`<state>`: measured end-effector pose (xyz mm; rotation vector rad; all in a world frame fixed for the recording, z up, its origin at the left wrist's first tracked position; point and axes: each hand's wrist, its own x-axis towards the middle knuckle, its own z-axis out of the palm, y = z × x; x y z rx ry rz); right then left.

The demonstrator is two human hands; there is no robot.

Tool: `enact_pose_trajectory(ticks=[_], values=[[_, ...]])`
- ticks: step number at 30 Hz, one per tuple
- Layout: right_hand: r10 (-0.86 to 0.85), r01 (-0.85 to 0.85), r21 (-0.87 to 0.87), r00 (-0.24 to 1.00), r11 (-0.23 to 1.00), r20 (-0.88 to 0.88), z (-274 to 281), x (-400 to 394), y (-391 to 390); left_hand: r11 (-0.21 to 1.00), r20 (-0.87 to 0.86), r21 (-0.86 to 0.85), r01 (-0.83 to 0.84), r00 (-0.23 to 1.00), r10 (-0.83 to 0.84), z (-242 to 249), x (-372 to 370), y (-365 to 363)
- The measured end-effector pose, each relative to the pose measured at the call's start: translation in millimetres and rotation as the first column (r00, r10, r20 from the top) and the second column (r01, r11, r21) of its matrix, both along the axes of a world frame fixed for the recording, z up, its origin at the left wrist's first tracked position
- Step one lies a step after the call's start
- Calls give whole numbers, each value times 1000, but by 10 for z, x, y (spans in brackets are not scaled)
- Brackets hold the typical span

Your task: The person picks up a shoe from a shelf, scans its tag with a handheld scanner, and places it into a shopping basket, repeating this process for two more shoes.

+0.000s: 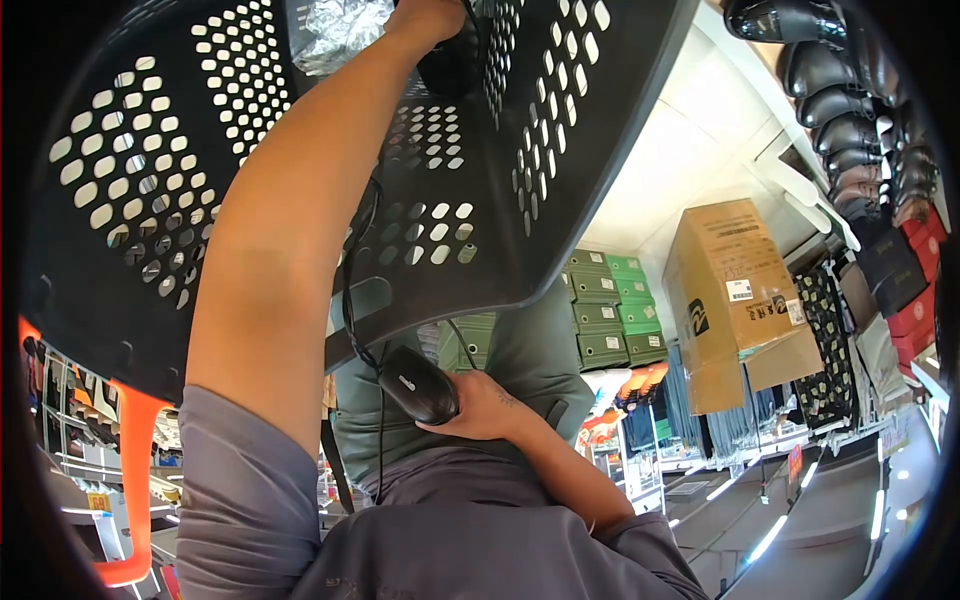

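My left arm reaches down into a black plastic shopping basket (100, 275) with perforated walls. At the top edge of the view my left hand (428, 18) is partly cut off, its fingers curled against a dark object (450, 65) whose kind I cannot make out. Crumpled clear plastic wrap (340, 35) lies beside that hand. In front of my lap, my right hand (475, 405) is closed around one end of a black rounded case (418, 384) with a small white logo. A black cord (350, 290) runs past the case and up along the basket.
Green shoe boxes (600, 312) are stacked to the right of my legs. A large open cardboard box (735, 300) stands farther right, near hanging trousers (690, 390). Rows of black shoes (840, 120) line the upper right. The basket's orange handle (138, 480) is at the left.
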<state>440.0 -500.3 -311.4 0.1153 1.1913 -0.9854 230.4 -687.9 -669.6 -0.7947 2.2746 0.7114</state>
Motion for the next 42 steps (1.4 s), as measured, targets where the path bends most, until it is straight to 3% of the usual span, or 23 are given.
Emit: enact_pose_trajectory(ticks=[1,2,4,5,9,11,12,14,16,18,20,26,29,30,32,33,34,35,36,38,39,40,42], values=[[-38,38,-3,999,999,-6,-37,2,7,979,185,169,-113,979,81,421,-158,54],[-43,43,-1,999,999,5,-80,22,25,979,196,169,-110,978,76,-187,-61,89],[-15,16,27,1000,1000,-7,-100,63,59,873,-47,127,471,882,-469,-300,76,153],[-20,20,23,1000,1000,0,-84,66,60,874,-177,448,187,977,-119,-298,199,130],[-5,6,18,1000,1000,-24,11,-9,55,816,-115,577,-24,987,110,279,307,-8],[20,-20,-6,997,1000,-73,134,-118,56,808,-179,543,229,972,-154,671,398,-241],[23,-24,-16,997,1000,-76,212,-169,63,814,-181,534,228,972,-153,860,489,-351],[126,-128,-17,988,992,-94,390,-262,106,755,-107,476,451,882,-459,1258,687,-521],[119,-134,-79,978,988,-172,567,-347,185,750,224,549,369,800,-557,1873,716,-606],[180,-191,-46,967,981,-181,791,-509,255,662,100,541,520,741,-664,2006,964,-760],[222,-231,-24,954,973,-200,970,-573,409,666,75,510,544,744,-664,2130,1119,-855],[452,-371,352,873,859,-183,1543,-703,1120,822,59,369,434,872,-486,3296,1121,-714],[579,-438,493,796,752,-176,1704,-697,1515,737,134,573,359,846,-516,3771,1297,-555],[579,-425,499,789,755,-204,1736,-717,1585,742,277,648,173,854,-441,3843,1430,-474],[703,-485,577,671,657,-236,1842,-763,1680,711,327,694,116,829,-454,3782,1828,-290],[744,-511,604,632,612,-218,1925,-851,1609,728,323,661,183,806,-496,3997,1870,-179],[743,-498,612,627,615,-237,1926,-887,1592,653,56,473,591,720,-692,3748,2259,-93],[726,-458,618,626,638,-285,1884,-882,1606,784,126,364,502,808,-576,3673,2513,39],[708,-419,622,624,661,-333,1844,-856,1629,785,114,353,509,809,-576,3664,2704,134],[624,-311,587,631,748,-461,1799,-836,1626,951,122,16,308,944,-307,3610,2936,264],[539,-237,531,648,814,-538,1804,-851,1587,969,48,-21,246,968,-244,3501,3016,284],[448,-164,464,653,871,-610,1815,-875,1547,969,26,-35,243,970,-243,3659,2857,276],[347,-95,379,645,920,-681,1863,-936,1441,939,53,241,247,962,-267,4039,2452,162]])
